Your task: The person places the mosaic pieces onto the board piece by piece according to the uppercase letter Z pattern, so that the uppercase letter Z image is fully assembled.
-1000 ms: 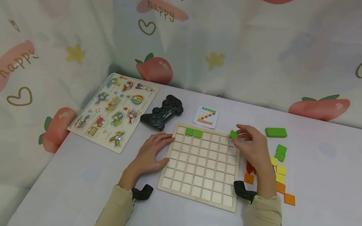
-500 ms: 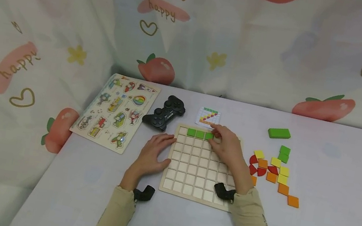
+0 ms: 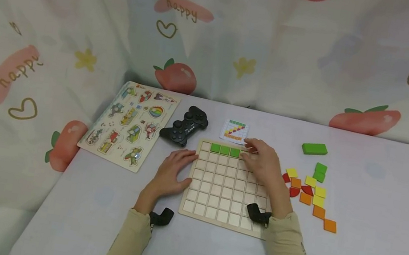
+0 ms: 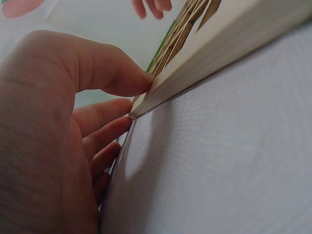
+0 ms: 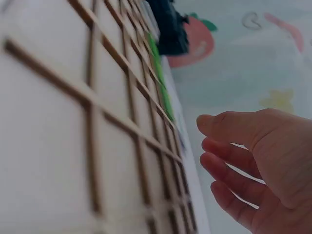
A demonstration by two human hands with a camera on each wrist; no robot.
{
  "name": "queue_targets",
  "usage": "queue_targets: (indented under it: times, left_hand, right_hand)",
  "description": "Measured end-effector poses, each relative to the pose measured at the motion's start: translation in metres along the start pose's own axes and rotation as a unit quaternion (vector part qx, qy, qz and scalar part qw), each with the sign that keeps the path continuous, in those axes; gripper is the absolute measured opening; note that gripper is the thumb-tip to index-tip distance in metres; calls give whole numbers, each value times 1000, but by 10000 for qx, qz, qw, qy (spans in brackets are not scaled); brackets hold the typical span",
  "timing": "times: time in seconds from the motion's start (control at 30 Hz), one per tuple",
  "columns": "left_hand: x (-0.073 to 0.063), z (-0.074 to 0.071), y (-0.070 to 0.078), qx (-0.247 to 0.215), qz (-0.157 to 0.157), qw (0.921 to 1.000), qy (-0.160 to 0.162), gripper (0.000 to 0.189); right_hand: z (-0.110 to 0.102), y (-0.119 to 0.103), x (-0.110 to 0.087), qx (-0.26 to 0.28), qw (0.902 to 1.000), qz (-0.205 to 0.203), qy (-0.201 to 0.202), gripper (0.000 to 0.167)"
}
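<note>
We are listing: gridded board (image 3: pixel 205 187), three green tiles (image 3: pixel 225 150) seated. Left hand (image 3: pixel 170 172) is touching board's edge, right hand (image 3: pixel 264 167) apparently hovering; both grips slack.

Third green tile (image 3: pixel 235 152) laid, right hand (image 3: pixel 264 164) drawn off

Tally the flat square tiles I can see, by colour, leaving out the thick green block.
Green tiles: 5 (3 on the board, 2 loose)
Yellow tiles: 4
Orange tiles: 4
Total: 13 in view; the right arm may hide more.
</note>
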State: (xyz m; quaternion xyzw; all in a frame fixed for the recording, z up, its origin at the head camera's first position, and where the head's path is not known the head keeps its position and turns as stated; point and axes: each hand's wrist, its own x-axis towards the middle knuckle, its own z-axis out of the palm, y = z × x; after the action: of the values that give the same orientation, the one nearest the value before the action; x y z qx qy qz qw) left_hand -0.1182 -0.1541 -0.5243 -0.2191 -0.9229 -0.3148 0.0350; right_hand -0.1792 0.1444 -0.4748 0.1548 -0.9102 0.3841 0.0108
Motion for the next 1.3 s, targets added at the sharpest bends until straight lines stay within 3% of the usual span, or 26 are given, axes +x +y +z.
queue_targets:
  times: [0.13, 0.27, 0.47, 0.6, 0.93, 1.13, 1.3]
  left_hand:
    - [1, 1, -1, 30, 11, 10000, -2, 67]
    - [0, 1, 0, 26, -25, 10000, 15, 67]
    - [-1, 1, 1, 19, -101, 9999, -29, 67]
    - [-2, 1, 1, 24, -105, 9999, -33, 67]
    - [1, 1, 1, 20, -105, 9999, -41, 67]
    - [1, 1, -1, 40, -87, 9999, -94, 68]
    - [0, 1, -1, 68, -108, 9999, -95, 68]
  right_hand:
    - [-30, 18, -9, -22, 9991, 132, 407, 40]
    - [-65, 41, -29, -209, 9928, 861, 801, 39]
    - [-103, 76, -58, -406, 9623, 2531, 910, 51]
    - [-110, 87, -64, -346, 9447, 3179, 720, 60]
    - [-98, 81, -56, -134, 9463, 3108, 879, 54]
    - [-92, 83, -53, -467, 9472, 2972, 1110, 50]
    - [-90, 83, -50, -465, 9491, 2948, 1008, 57]
